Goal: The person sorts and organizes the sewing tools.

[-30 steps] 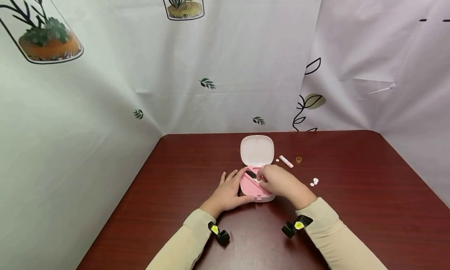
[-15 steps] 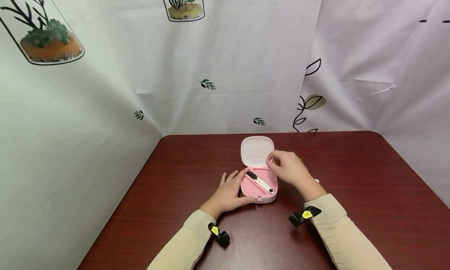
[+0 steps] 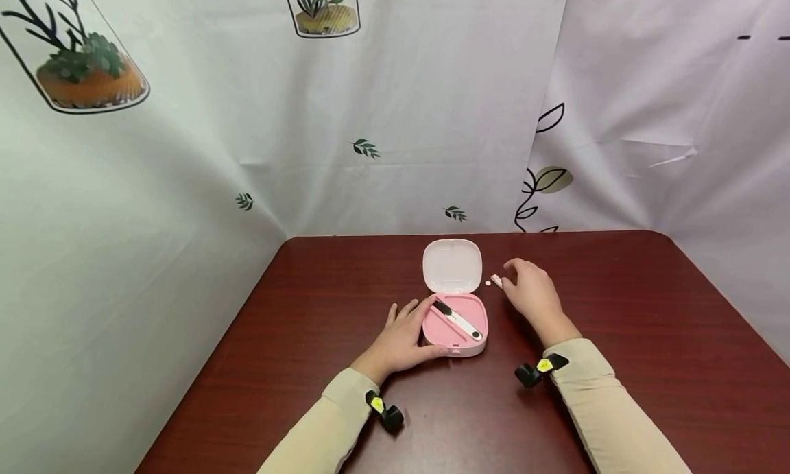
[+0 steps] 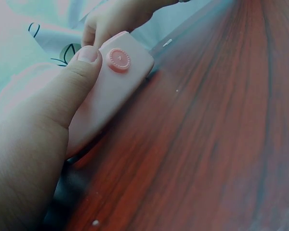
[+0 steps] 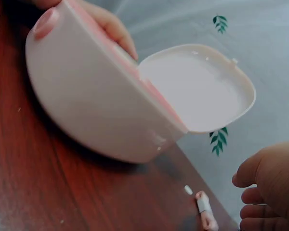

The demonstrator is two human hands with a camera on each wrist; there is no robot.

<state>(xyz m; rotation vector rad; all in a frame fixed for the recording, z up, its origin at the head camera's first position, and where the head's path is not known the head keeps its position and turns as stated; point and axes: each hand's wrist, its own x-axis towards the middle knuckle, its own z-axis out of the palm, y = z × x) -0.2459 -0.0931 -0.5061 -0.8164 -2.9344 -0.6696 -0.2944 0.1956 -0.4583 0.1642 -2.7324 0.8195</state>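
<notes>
In the head view, my left hand (image 3: 400, 333) holds the left side of a small pink case (image 3: 438, 328), its thumb along the front and its fingers at the rim. The thumb tip lies near the round button (image 4: 119, 59) in the left wrist view. The white lid (image 3: 452, 265) stands open at the back. A slim white tool with a black end (image 3: 459, 321) lies diagonally inside. To the right of the lid, my right hand (image 3: 535, 299) hovers with loosely bent fingers, close to a small pink bundle with a white band (image 5: 203, 208). Nothing shows in its grasp.
A tiny white piece (image 5: 188, 189) lies beside the bundle, on the side towards the case. The dark red wooden table (image 3: 345, 289) ends at a hanging white cloth (image 3: 395, 103) with printed plants. Both wrists carry small black cameras.
My right hand has left the inside of the case and moved to the right, uncovering the white tool. It now hides the gold ring and white discs seen earlier. My left hand has not moved.
</notes>
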